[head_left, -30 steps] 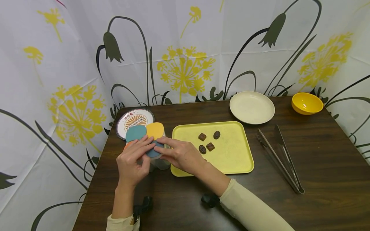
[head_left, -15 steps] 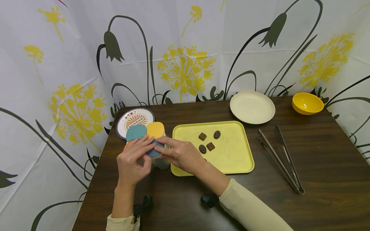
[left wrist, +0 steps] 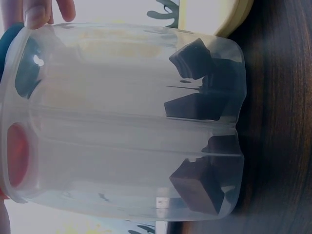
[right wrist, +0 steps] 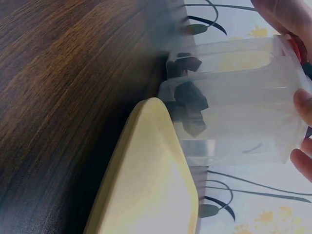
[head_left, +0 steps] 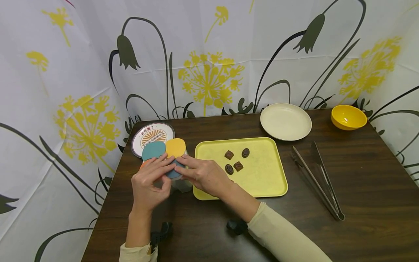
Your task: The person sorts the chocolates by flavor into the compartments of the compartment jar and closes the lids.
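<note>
A clear plastic container (head_left: pixel 183 186) with a lid in teal (head_left: pixel 154 150), yellow (head_left: pixel 175 147), blue (head_left: pixel 173 174) and orange sections stands upright at the left. Dark chocolate pieces (left wrist: pixel 197 185) lie at its bottom. My left hand (head_left: pixel 151 182) rests straight fingers over the lid's near side, covering most of the orange section. From the right, my right hand (head_left: pixel 207 174) touches the blue section and lid rim with extended fingers. Its fingertips (right wrist: pixel 303 105) show at the rim in the right wrist view. Several chocolates (head_left: pixel 238 166) sit on the yellow tray (head_left: pixel 262 185) beside the container.
Behind the container lies a patterned plate (head_left: pixel 144 133). A cream plate (head_left: pixel 286 122) and a yellow bowl (head_left: pixel 348 117) stand at the back right. Metal tongs (head_left: pixel 322 183) lie right of the tray on the dark wooden table (head_left: pixel 376 193). A floral curtain hangs behind.
</note>
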`<state>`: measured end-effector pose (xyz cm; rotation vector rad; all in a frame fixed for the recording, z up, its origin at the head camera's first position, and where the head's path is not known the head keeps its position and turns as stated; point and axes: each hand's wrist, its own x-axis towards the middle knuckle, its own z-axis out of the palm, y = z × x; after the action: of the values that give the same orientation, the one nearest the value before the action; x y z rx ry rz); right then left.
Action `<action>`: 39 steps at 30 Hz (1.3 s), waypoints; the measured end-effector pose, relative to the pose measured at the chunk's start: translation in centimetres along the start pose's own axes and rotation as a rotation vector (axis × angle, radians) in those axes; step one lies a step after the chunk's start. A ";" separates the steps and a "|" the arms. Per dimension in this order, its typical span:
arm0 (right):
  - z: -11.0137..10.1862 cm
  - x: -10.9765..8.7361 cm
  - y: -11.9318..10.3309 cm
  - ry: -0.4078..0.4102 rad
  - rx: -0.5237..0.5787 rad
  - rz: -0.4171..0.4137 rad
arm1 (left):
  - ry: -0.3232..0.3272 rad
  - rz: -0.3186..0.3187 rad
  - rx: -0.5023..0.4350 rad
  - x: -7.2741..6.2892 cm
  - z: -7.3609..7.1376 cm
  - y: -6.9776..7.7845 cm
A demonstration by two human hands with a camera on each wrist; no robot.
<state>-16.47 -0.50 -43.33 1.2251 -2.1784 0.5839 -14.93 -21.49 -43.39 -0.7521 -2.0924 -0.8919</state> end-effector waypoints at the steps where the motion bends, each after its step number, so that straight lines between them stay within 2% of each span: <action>1: 0.0 0.0 0.0 0.000 0.000 0.000 | 0.001 -0.001 -0.002 0.0 0.0 0.0; 12: -0.1 -0.1 -0.2 -0.005 -0.021 0.017 | 0.028 -0.006 -0.010 0.1 0.1 0.1; 17: 0.1 -0.1 -0.1 0.021 -0.036 -0.023 | 0.038 -0.007 -0.001 0.1 0.2 0.1; 23: 0.4 -0.2 -0.2 0.055 -0.117 -0.084 | 0.051 0.014 0.014 0.2 0.1 0.2; 39: 0.3 0.2 -0.5 0.077 -0.191 -0.126 | 0.036 0.029 -0.043 0.2 0.0 -0.1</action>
<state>-16.23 -1.01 -43.38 1.2056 -2.0245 0.3561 -15.12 -21.52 -43.31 -0.7809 -2.0316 -0.9301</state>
